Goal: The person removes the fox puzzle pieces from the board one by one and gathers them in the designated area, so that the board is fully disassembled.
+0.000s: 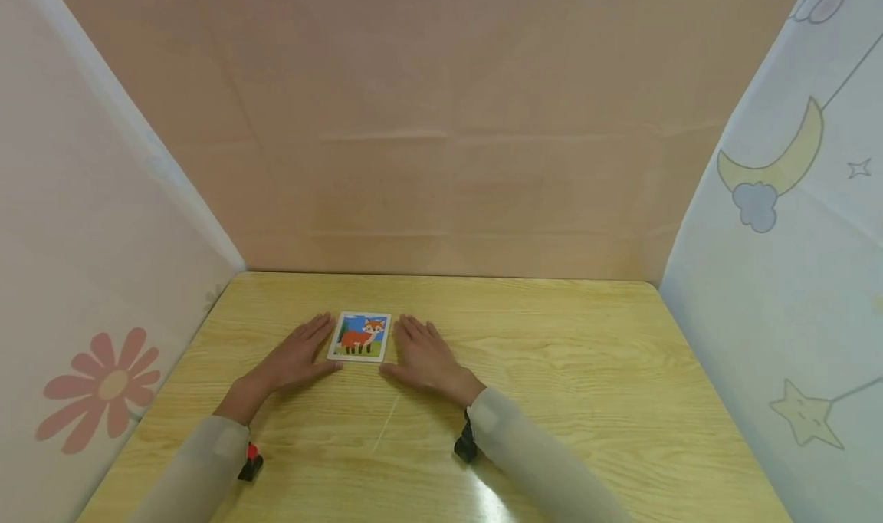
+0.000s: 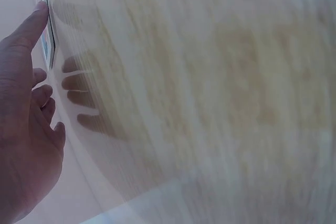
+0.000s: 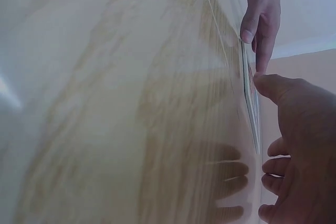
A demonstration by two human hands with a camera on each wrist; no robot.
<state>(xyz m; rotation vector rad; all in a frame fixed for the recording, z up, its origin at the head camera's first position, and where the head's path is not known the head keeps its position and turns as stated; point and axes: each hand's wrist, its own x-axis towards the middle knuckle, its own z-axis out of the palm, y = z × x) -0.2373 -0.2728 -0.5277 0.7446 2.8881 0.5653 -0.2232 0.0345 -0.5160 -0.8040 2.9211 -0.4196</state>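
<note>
A small square picture puzzle of an orange fox (image 1: 360,337) with a pale frame lies flat on the wooden table, left of centre. Beside its left edge is my left hand (image 1: 298,356), fingers extended and thumb near the lower left corner. My right hand (image 1: 426,356) lies along the right side in the same way, its thumb close to the lower right corner. Seen low from the left wrist, the puzzle (image 2: 48,30) shows only as a thin edge by the thumb. From the right wrist its edge (image 3: 249,93) appears between both hands.
The light wood table (image 1: 566,370) stretches away to the right of the hands. A plain tan curtain (image 1: 448,124) closes off the back. Pale printed cloths hang at the left (image 1: 103,239) and right (image 1: 793,293). Both wrists carry small dark cameras.
</note>
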